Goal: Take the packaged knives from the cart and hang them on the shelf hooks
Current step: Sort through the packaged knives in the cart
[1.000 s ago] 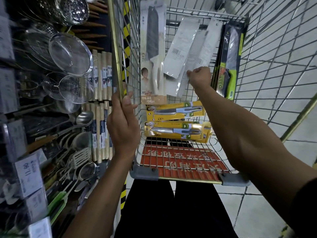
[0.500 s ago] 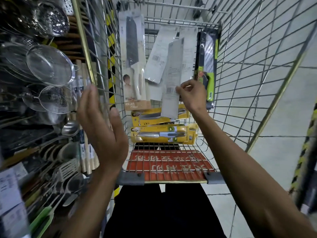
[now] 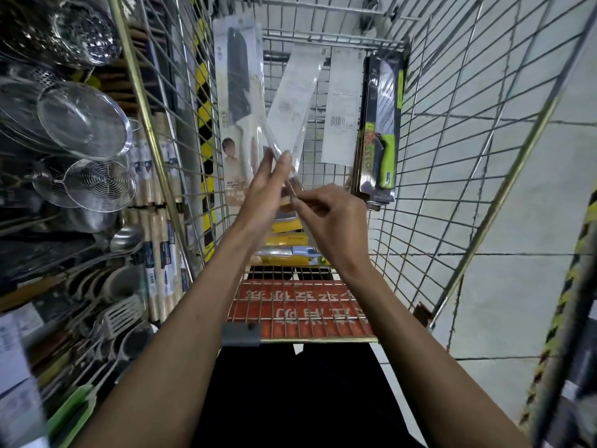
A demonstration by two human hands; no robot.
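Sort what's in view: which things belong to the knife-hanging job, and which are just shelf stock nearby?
Job: packaged knife held by left hand and right hand; white-handled knife pack, green-handled knife pack, yellow knife packs, cart.
Lying about: mesh strainer, wire skimmer, ladle, slotted turner.

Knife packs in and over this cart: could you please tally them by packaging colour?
White packs: 4, including the held pack, pinched by right hand, left hand on it
Yellow packs: 2
Green-and-black pack: 1 showing
Total: 7
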